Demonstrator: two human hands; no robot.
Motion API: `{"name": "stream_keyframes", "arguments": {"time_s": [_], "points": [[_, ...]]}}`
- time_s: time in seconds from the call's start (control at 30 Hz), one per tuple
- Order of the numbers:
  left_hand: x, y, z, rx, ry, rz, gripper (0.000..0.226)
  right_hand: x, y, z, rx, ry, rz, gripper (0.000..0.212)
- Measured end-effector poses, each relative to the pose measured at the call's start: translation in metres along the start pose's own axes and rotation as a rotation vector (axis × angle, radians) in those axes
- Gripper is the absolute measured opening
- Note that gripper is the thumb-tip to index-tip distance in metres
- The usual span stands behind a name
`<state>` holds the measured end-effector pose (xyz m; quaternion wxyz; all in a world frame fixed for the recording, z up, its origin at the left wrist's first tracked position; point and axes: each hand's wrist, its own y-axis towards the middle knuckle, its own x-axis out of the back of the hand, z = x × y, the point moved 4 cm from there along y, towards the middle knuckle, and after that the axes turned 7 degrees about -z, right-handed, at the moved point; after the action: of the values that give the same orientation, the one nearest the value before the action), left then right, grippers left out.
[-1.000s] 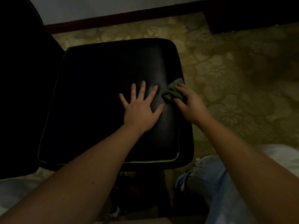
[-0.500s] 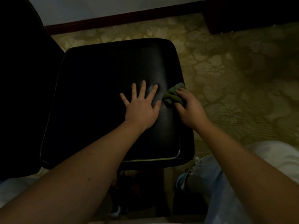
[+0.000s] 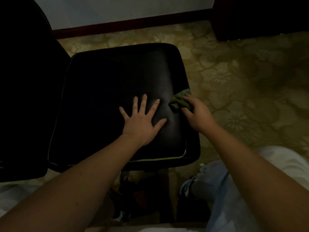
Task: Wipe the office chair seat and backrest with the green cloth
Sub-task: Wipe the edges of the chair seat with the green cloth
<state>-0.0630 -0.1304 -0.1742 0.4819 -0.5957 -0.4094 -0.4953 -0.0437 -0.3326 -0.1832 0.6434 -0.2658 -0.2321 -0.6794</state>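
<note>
The black office chair seat fills the middle of the head view, with its dark backrest rising at the left. My left hand lies flat on the seat, fingers spread. Beside it, my right hand grips the bunched green cloth against the seat's right edge. Part of the cloth is hidden under my fingers.
A patterned yellow-green carpet covers the floor to the right and behind the chair. A dark red skirting board runs along the far wall, and dark furniture stands at the top right. My jeans-clad knee is at the lower right.
My right hand with the cloth has shifted a little along the seat's right edge. My left hand stays flat on the seat.
</note>
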Motion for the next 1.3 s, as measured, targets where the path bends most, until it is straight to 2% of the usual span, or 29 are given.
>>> {"name": "stream_keyframes", "arguments": {"time_s": [0.63,0.87,1.3], "points": [[0.002,0.021,-0.018,0.138,-0.053,-0.006,0.073,0.007,0.010,-0.008,0.036,-0.002,0.002,0.046],[0.003,0.003,-0.015,0.027,-0.050,0.023,0.070,0.005,0.026,-0.006,0.042,-0.018,0.010,0.046],[-0.004,0.002,-0.017,0.036,-0.044,0.001,0.070,0.011,-0.009,-0.006,0.107,-0.107,0.100,0.049]]}}
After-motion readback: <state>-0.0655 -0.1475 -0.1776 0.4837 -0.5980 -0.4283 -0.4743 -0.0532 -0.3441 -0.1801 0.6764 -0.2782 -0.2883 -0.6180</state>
